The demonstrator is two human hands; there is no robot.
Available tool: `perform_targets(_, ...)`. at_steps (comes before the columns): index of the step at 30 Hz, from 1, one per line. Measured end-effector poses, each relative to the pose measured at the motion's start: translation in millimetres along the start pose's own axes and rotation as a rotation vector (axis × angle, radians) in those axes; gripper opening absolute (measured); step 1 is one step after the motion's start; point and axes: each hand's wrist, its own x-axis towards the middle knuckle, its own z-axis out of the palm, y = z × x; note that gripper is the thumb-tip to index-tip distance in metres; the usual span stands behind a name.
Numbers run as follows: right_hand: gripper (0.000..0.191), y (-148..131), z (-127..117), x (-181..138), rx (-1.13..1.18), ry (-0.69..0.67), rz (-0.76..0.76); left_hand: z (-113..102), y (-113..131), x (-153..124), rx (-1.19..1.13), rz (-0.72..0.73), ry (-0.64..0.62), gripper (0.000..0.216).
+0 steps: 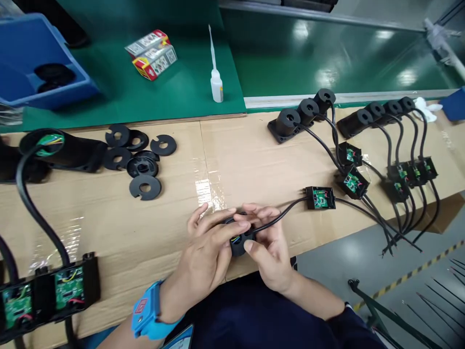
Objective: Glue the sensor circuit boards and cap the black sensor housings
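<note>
Two bare hands hold one small black round part, just above the near edge of the tabletop, right in front of the person. The left hand is closed on it from one side, with its fingers lying over the top. The right hand is closed on it from the other side, with its thumb pressed on the near rim. Small yellow and blue wires show inside the round part. A black cord runs from it, past the right hand, to a little open black box with a green board inside. More boxes like it lie farther to the right, joined by cords to fat black tubes in two rows, three tubes in one and four in the other. On the left side, flat black rings lie in a bunch, next to a big black tube. Behind, on a green mat, are a red, yellow and white carton, a white bottle with a long thin tip, and a blue bin with dark things in it.
</note>
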Motion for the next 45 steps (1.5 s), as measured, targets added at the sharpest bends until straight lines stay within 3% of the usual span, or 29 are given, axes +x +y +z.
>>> perform_targets(5,0.046,-4,1,-1,0.046,0.003,0.037,1,2,-3,-0.194,-0.076,0.013,0.048)
perform_targets(10,0.047,-4,1,-3,0.082,0.003,0.069,-2,8,-11,-0.49,-0.392,-0.004,0.061)
perform_targets(13,0.047,-5,2,-3,0.077,0.0,0.056,-4,12,-9,-0.502,-0.499,-0.046,0.058)
perform_targets(22,0.047,-6,2,0,0.072,0.005,0.059,-2,18,22,-0.52,-0.588,-0.104,0.051)
perform_targets(29,0.045,-6,1,0,0.081,-0.011,0.06,2,18,26,-0.553,-0.568,-0.094,0.043)
perform_targets(35,0.046,-6,0,1,0.085,-0.015,0.048,1,13,10,-0.492,-0.549,-0.07,0.043)
perform_targets(37,0.049,-7,-1,1,0.076,-0.025,0.049,-1,7,1,-0.401,-0.425,-0.033,0.04)
perform_targets(41,0.051,-7,-5,0,0.019,-0.034,0.061,-4,-3,-19,-0.079,-0.076,0.035,0.057)
perform_targets(45,0.046,-6,-4,4,0.039,-0.042,0.027,-3,-8,-26,-0.12,-0.112,-0.008,0.059)
